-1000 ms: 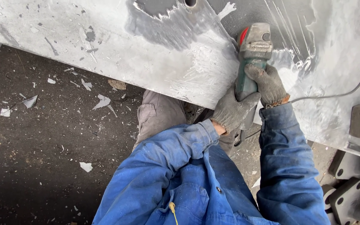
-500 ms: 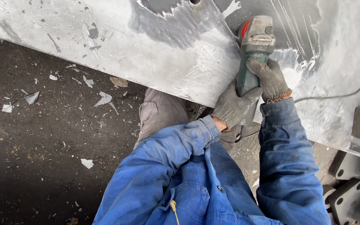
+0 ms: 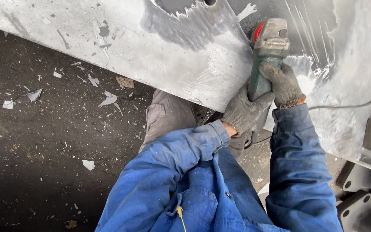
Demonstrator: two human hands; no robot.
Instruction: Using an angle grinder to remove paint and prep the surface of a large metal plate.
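A green and grey angle grinder (image 3: 268,49) rests its head on a large grey metal plate (image 3: 151,47), beside a dark unground patch. My left hand (image 3: 243,112), in a grey work glove, grips the rear of the grinder's body. My right hand (image 3: 283,83), also gloved, wraps the body further forward, just behind the grey head. Both arms wear blue jacket sleeves. The grinding disc itself is hidden under the head; only a red guard edge shows.
A black cable (image 3: 357,103) runs right across the plate. Dark floor (image 3: 35,141) on the left is strewn with pale flakes. My grey-trousered knee (image 3: 168,116) sits under the plate edge. Dark metal brackets with holes (image 3: 361,193) lie at lower right.
The grinder and both hands have shifted slightly right and up along the plate, staying on the same ground patch. Grip is unchanged.
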